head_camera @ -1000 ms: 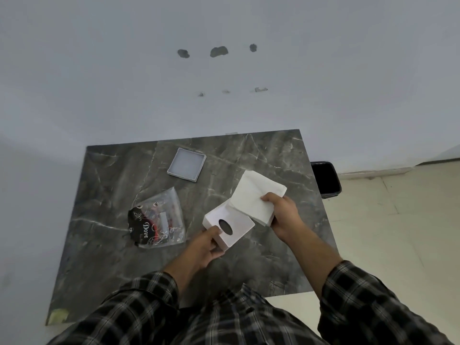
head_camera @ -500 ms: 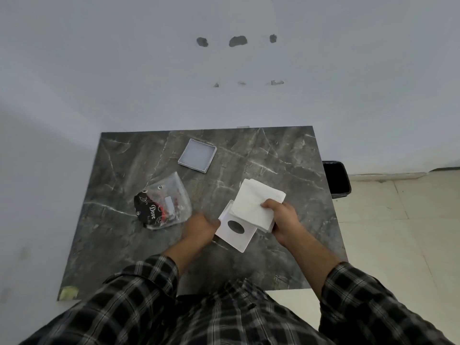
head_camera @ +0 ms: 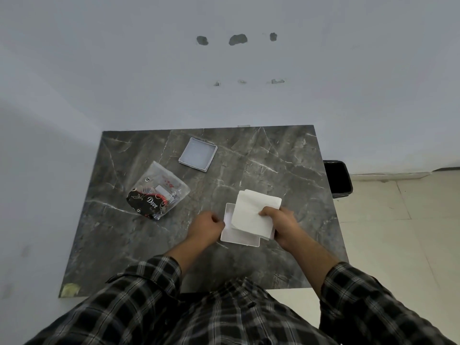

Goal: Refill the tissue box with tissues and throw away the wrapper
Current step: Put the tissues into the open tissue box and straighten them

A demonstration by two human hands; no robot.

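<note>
A white square tissue box [head_camera: 237,239] lies on the dark marble table [head_camera: 249,158], its open side facing up. My left hand [head_camera: 207,229] grips its left edge. My right hand [head_camera: 281,225] holds a stack of white tissues [head_camera: 251,212] flat over the box, covering most of its opening. The clear plastic wrapper [head_camera: 159,192] with a black and red print lies empty on the table to the left. The box's flat grey-white lid [head_camera: 198,154] rests further back.
A black waste bin [head_camera: 337,179] stands on the floor just past the table's right edge, against the wall. The table's back edge meets the white wall. Pale floor tiles extend to the right.
The box has been turned over, so its oval hole no longer shows and the open side faces up. My right hand has lowered the tissue stack over it.
</note>
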